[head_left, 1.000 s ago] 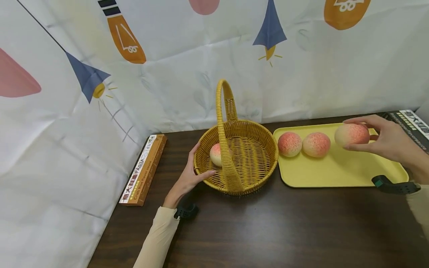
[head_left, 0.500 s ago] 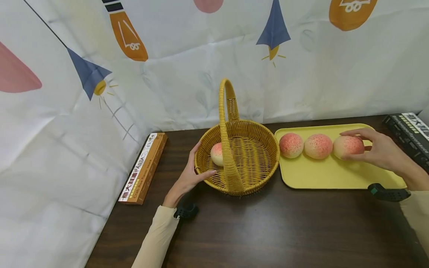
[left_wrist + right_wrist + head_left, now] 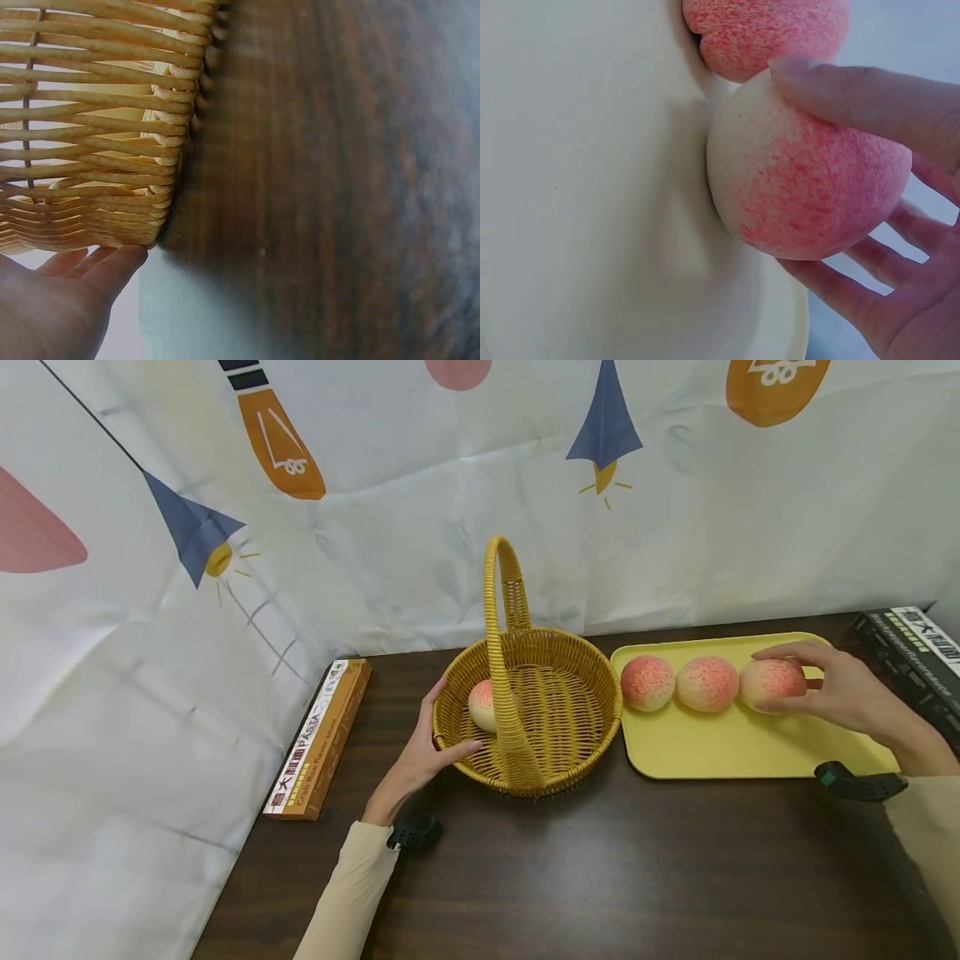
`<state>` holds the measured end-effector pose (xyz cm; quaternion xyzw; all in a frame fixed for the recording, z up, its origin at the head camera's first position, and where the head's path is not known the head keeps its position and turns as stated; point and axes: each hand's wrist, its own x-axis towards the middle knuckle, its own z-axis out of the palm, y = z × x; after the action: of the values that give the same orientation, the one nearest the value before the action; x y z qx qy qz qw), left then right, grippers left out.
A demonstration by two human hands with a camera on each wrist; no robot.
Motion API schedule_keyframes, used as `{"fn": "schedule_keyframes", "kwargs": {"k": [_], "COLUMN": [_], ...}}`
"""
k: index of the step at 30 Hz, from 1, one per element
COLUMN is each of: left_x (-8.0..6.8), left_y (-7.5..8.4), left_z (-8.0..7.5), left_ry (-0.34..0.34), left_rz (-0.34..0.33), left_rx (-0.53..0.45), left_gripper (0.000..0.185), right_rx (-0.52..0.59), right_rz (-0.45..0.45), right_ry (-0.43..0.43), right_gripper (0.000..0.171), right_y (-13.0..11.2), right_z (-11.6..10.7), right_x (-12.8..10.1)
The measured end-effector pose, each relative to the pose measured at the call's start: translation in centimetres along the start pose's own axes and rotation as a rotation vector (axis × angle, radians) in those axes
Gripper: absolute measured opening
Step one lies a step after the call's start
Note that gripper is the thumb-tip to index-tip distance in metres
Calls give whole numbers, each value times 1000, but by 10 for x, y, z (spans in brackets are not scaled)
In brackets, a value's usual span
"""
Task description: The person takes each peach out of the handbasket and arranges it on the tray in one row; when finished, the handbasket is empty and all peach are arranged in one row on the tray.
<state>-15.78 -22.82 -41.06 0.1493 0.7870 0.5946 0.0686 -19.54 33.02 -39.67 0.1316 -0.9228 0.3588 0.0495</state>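
Pasta box [image 3: 318, 741]: lies flat at the far left of the dark wooden table [image 3: 615, 877], at 9 o'clock from the basket, set apart from it.
Left hand [image 3: 417, 760]: cupped on the wicker basket [image 3: 547, 718] at its 8 o'clock side, thumb hooked over the rim, fingers spread up the outer wall; the left wrist view shows fingertips [image 3: 105, 266] right against the weave [image 3: 90, 127].
Peach in basket [image 3: 482, 705]: sits inside on the left, half hidden behind the tall upright handle [image 3: 501, 635].
Yellow tray [image 3: 720, 747]: just beside the basket at its 3 o'clock.
Row of peaches: first peach [image 3: 648, 682], middle peach [image 3: 707, 683], then the held peach [image 3: 772, 684], lined up along the tray's 12 o'clock edge.
Right hand [image 3: 843, 693]: curled around the held peach, fingers over the top, thumb under; up close the peach [image 3: 802, 176] rests on the tray and touches its neighbour [image 3: 765, 34].
Black box [image 3: 911, 660]: far right, at 3 o'clock from the tray.
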Motion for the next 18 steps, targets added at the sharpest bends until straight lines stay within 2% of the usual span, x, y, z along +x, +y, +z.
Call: {"fn": "schedule_keyframes", "kwargs": {"k": [4, 12, 18], "left_x": [0, 0, 0], "left_y": [0, 1, 1], "left_z": [0, 0, 0], "left_ry": [1, 11, 9], "left_rz": [-3, -6, -8], "left_rx": [0, 15, 12], "left_gripper": [116, 116, 117], "right_rx": [-4, 0, -16], "right_rz": [-16, -19, -42], "right_ry": [22, 3, 2], "right_gripper": [66, 66, 61], "right_y": [1, -3, -23], "right_z": [2, -1, -7], "right_x": [2, 5, 6]}}
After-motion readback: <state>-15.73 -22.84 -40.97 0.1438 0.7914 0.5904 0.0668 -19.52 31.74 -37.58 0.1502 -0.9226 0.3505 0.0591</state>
